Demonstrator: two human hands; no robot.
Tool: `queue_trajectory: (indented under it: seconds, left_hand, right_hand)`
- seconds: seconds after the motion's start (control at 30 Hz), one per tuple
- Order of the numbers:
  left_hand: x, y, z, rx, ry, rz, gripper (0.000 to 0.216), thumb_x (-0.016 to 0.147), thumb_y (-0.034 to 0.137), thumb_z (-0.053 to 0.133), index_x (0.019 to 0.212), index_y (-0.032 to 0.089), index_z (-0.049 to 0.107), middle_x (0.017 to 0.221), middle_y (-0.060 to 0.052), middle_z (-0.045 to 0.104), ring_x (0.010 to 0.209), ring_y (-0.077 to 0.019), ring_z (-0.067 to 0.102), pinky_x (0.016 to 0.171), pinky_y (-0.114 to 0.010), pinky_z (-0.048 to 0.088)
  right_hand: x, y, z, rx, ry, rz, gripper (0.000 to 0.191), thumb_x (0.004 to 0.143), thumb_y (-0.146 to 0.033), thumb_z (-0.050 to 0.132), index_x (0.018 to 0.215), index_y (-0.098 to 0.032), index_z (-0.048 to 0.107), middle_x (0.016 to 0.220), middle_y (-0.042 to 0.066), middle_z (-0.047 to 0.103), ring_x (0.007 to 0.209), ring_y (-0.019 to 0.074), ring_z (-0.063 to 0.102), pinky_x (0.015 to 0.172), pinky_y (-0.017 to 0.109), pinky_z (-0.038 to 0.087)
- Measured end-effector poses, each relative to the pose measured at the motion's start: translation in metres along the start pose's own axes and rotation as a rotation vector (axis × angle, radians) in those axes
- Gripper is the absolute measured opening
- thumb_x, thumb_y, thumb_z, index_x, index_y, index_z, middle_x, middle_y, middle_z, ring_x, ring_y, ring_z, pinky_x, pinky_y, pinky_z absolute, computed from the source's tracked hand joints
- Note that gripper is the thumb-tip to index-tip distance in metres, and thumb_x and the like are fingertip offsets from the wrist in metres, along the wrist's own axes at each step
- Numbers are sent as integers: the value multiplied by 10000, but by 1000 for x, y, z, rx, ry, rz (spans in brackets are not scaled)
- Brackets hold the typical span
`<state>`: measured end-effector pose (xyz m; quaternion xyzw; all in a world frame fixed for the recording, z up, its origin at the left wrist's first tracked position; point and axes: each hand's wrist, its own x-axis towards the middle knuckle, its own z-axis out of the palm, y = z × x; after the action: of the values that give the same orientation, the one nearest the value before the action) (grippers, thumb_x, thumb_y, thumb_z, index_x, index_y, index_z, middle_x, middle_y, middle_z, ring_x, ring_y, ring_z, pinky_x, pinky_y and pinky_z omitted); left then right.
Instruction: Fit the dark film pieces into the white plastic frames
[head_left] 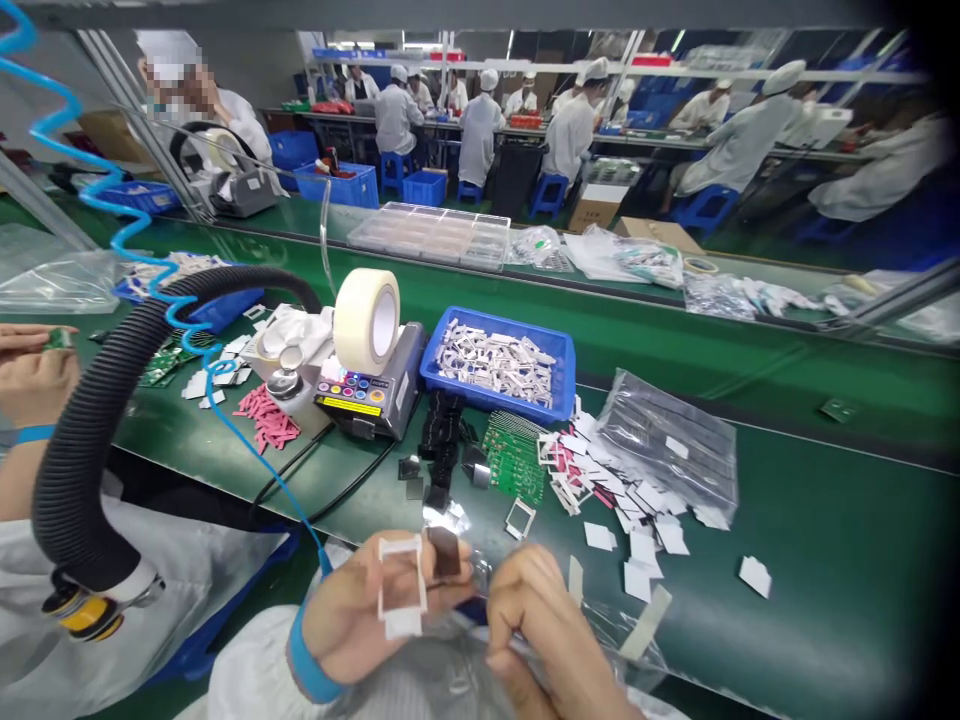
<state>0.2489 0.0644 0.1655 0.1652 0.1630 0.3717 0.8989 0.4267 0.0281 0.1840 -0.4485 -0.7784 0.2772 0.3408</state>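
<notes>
In my left hand (341, 610), which wears a blue wrist strap (311, 660), a small white plastic frame (403, 623) lies across the palm and fingers. A dark square panel (444, 552) sits at the same hand's fingertips. My right hand (551, 620) is close beside it with curled fingers pressed together. A bit of clear film (480, 570) shows between the hands, but what the right fingers pinch is hidden. Just beyond them on the table lie another white frame (520, 519), a green circuit board panel (517, 460) and dark square pieces (415, 488).
A blue bin (559, 400) holds many white frames. Left of it stands a tape dispenser (375, 400) with a tape roll (360, 320). White cards (641, 545) and a bagged stack (667, 440) lie right. A black hose (82, 440) and coiled blue cord (112, 185) cross the left side.
</notes>
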Motion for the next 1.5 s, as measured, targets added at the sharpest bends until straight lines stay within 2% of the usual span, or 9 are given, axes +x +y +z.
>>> queue_trajectory:
  seconds: [0.23, 0.37, 0.47, 0.57, 0.77, 0.93, 1.2, 1.37, 1.5]
  left_hand:
    - [3, 1, 4, -272, -133, -55, 336, 700, 467, 634, 844, 169, 690, 1113, -84, 653, 1053, -196, 578, 1007, -350, 355]
    - [6, -1, 14, -231, -118, -71, 342, 703, 468, 632, 830, 156, 692, 1103, -91, 651, 1050, -208, 572, 1018, -381, 345]
    - [7, -4, 17, -195, -89, -65, 338, 704, 450, 639, 846, 149, 696, 1081, -88, 655, 1036, -214, 571, 999, -392, 360]
    - [7, -5, 18, -129, -49, -42, 322, 720, 427, 634, 851, 140, 702, 1042, -81, 661, 1016, -214, 571, 954, -374, 393]
    - [7, -5, 20, 74, 67, -80, 348, 652, 444, 692, 801, 130, 699, 897, -77, 651, 942, -223, 577, 827, -316, 410]
    - [8, -7, 16, 87, 105, -68, 337, 636, 432, 709, 792, 134, 694, 816, -42, 633, 891, -178, 564, 817, -279, 395]
    - [5, 1, 14, 181, 7, -15, 348, 718, 432, 624, 915, 153, 693, 1228, -127, 588, 1206, -298, 449, 1067, -441, 228]
    - [4, 0, 7, 236, 95, 18, 410, 694, 456, 647, 1035, 228, 658, 1328, -97, 521, 1250, -294, 402, 1061, -457, 240]
    - [11, -6, -2, 527, 249, 193, 403, 639, 417, 711, 978, 204, 666, 972, -77, 684, 966, -248, 572, 907, -399, 391]
  right_hand:
    - [-13, 68, 41, -401, 6, 101, 293, 905, -130, 304, 689, -179, 495, 661, 46, 505, 632, 186, 451, 576, 333, 373]
    - [-2, 45, 5, -49, 108, 110, 139, 907, -223, 408, 972, -201, 528, 864, 53, 547, 794, 189, 513, 666, 332, 441]
    - [11, 21, -25, 139, 90, 38, 306, 883, -364, 483, 1157, -227, 472, 1037, 74, 532, 973, 217, 505, 806, 370, 456]
    - [23, 13, -34, 99, -3, -17, 487, 822, -426, 572, 1244, -231, 427, 1145, 90, 514, 1082, 247, 470, 886, 401, 433]
    - [37, 14, -28, -131, -111, -100, 369, 773, -362, 648, 1110, -257, 539, 1147, 72, 563, 1060, 250, 503, 992, 525, 275]
    - [39, 18, -33, -357, -69, -201, 227, 795, -351, 621, 1007, -275, 596, 1102, 43, 616, 1042, 257, 515, 1007, 602, 145]
    - [30, 21, -41, -623, 1, -241, 275, 777, -214, 567, 1048, -259, 581, 1095, 33, 637, 1073, 286, 509, 1005, 650, 78]
    - [24, 33, -40, -610, 96, -149, 281, 736, -185, 591, 1011, -241, 571, 1054, 45, 642, 1029, 290, 532, 990, 643, 132]
    - [20, 30, -36, -296, 234, -11, 267, 746, -202, 588, 1003, -247, 527, 1033, 66, 594, 996, 272, 538, 971, 621, 224]
